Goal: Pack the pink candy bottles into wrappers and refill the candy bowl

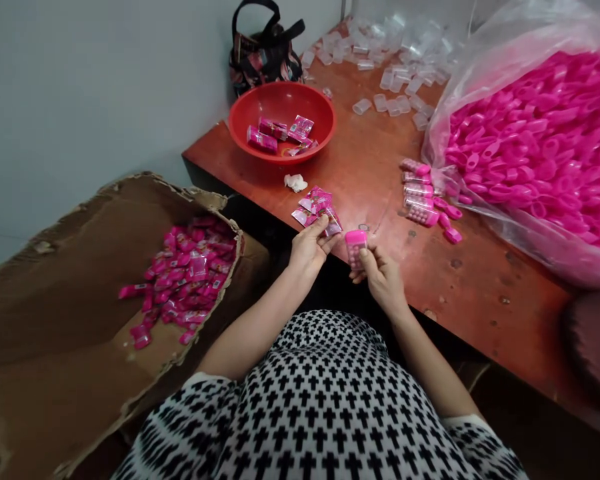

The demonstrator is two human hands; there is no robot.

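Observation:
My right hand (381,273) is closed around a small clear container with a pink cap (355,247), held upright just off the near edge of the red-brown table (480,280). My left hand (310,247) pinches a pink printed wrapper (331,223) at the table edge, beside a few more wrappers (313,203) lying flat. The two hands are close together, a few centimetres apart.
A red bowl (245,113) with several pink packets sits at the far left of the table. Filled pink-capped containers (420,200) lie to the right, next to a large plastic bag of pink caps (540,140). Clear empty containers (395,67) are scattered behind. A cardboard box (80,333) holds finished pink packets on my left.

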